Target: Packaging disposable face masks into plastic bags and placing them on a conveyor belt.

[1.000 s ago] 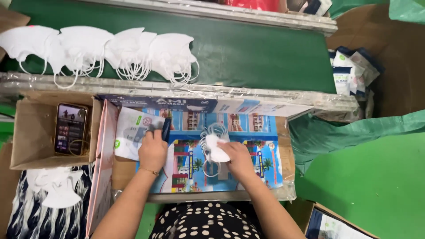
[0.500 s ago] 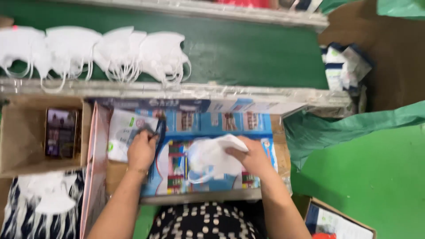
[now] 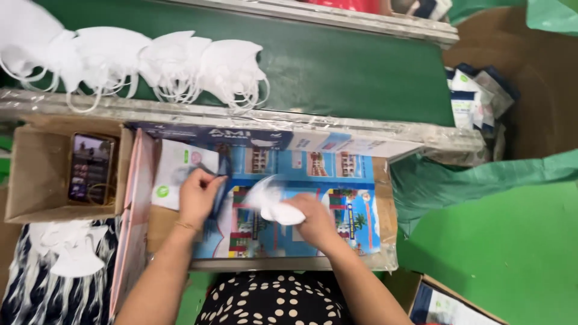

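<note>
My right hand (image 3: 313,218) grips a white face mask (image 3: 271,198), folded and blurred by motion, above a colourful printed board (image 3: 337,198) that serves as my work surface. My left hand (image 3: 197,195) rests on a white and green packaging pouch (image 3: 177,174) at the board's left side and pinches its dark edge. A row of several white masks (image 3: 150,66) with ear loops lies on the green conveyor belt (image 3: 349,72) beyond the board.
A cardboard box (image 3: 36,180) at left holds a phone (image 3: 90,167). More white masks (image 3: 69,253) lie on striped cloth at lower left. Packed pouches (image 3: 478,96) sit in a box at right, beside green plastic sheeting (image 3: 494,180).
The mask in my right hand has gone from spread open to folded and moved left toward the pouch. My left hand has stayed on the pouch.
</note>
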